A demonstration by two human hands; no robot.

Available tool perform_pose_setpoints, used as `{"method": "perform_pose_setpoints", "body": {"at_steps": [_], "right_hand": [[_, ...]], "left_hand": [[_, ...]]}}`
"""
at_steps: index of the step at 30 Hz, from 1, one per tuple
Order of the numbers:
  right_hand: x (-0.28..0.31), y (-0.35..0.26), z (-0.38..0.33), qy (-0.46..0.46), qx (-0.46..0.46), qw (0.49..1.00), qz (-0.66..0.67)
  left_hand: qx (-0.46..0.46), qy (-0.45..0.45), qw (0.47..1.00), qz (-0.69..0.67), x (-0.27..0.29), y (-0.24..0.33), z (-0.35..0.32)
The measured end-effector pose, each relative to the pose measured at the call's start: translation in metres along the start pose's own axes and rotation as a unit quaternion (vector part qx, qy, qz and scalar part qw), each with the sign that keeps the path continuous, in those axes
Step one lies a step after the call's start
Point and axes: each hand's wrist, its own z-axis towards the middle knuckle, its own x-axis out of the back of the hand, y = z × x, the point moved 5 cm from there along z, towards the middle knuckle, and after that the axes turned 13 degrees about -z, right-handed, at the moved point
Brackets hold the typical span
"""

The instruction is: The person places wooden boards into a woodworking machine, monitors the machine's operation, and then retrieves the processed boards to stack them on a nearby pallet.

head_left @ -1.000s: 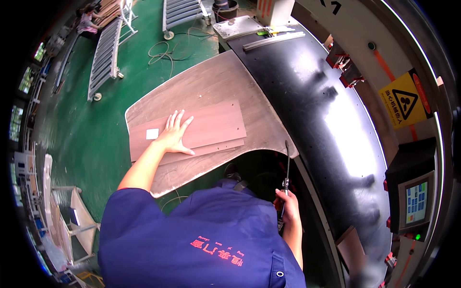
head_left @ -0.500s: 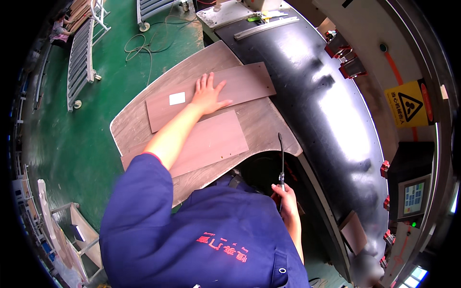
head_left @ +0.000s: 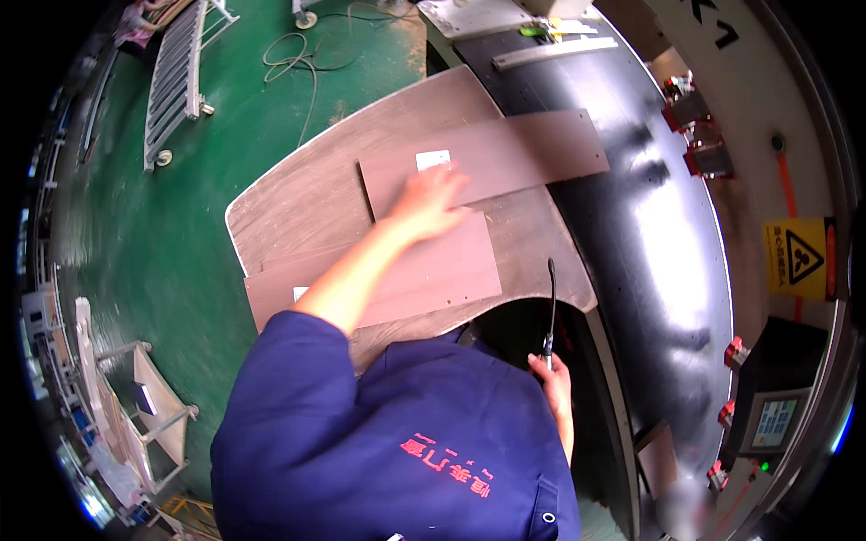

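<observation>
Two flat brownish boards lie on a curved wood-grain worktop. The farther board bears a white label and reaches over the edge onto a black machine bed. My left hand, somewhat blurred, rests on this board below the label with fingers spread. The nearer board lies partly under my left forearm; small holes show at its right end. At the worktop's front edge, my right hand is closed round an air blow gun with its thin black nozzle pointing up.
Red clamps line the machine's far side, with a control screen at lower right. A small board stands near the bed's near end. Roller racks, a coiled hose and another person are at far left.
The farther board has slid right, farther onto the black bed. My left hand has shifted toward its labelled end. The blow gun stays in my right hand; the whole view has shifted slightly.
</observation>
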Motion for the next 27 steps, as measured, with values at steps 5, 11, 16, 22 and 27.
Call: {"method": "perform_pose_setpoints", "body": {"at_steps": [5, 11, 16, 22, 27], "right_hand": [[-0.005, -0.008, 0.005, 0.001, -0.032, 0.999, 0.011], [-0.025, -0.026, 0.014, -0.021, -0.031, 0.999, -0.018], [-0.035, -0.028, 0.022, -0.053, -0.016, 0.997, -0.058], [-0.02, -0.029, 0.026, -0.031, -0.001, 0.998, -0.05], [0.009, -0.024, 0.034, -0.002, 0.028, 1.0, -0.004]], "left_hand": [[0.177, -0.009, 0.983, 0.038, 0.083, -0.04, -0.087], [0.142, -0.177, 0.967, 0.116, 0.028, 0.002, -0.159], [0.098, -0.186, 0.973, 0.097, 0.011, 0.026, -0.17], [0.047, -0.23, 0.957, 0.17, -0.003, 0.048, -0.178], [0.024, -0.212, 0.965, 0.151, -0.003, 0.049, -0.172]]}}
